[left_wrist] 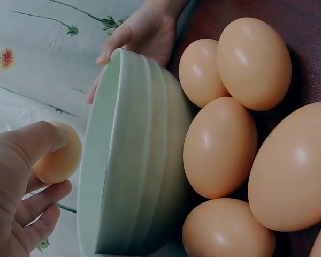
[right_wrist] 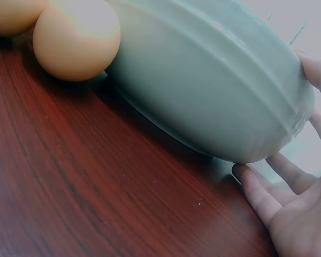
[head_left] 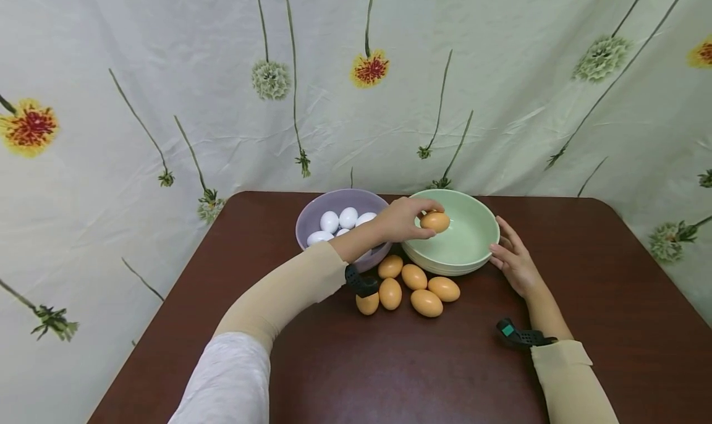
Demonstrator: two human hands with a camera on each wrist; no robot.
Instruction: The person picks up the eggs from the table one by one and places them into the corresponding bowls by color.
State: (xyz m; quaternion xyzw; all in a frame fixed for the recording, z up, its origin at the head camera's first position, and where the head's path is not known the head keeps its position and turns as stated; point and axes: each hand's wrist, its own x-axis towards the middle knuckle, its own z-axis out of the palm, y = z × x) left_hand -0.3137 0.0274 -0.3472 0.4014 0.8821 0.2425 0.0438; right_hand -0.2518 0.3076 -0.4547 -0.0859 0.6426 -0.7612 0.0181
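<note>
My left hand point(head_left: 402, 220) pinches a brown egg point(head_left: 436, 222) between thumb and fingers, over the left part of a light green bowl point(head_left: 467, 265). In the left wrist view, that egg point(left_wrist: 58, 160) is beside the bowl's rim. My right hand point(head_left: 518, 266) rests its spread fingers against the bowl's right outer side. The right wrist view shows the fingertips point(right_wrist: 245, 172) low on the bowl's wall. Several loose brown eggs point(head_left: 426, 303) lie on the table in front of the bowl.
A purple bowl point(head_left: 308, 217) holding several white eggs point(head_left: 329, 222) stands left of the green one, partly hidden by my left forearm. Both bowls stand near the far edge of the dark wooden table point(head_left: 434, 374). Behind hangs a flower-printed cloth point(head_left: 222, 41).
</note>
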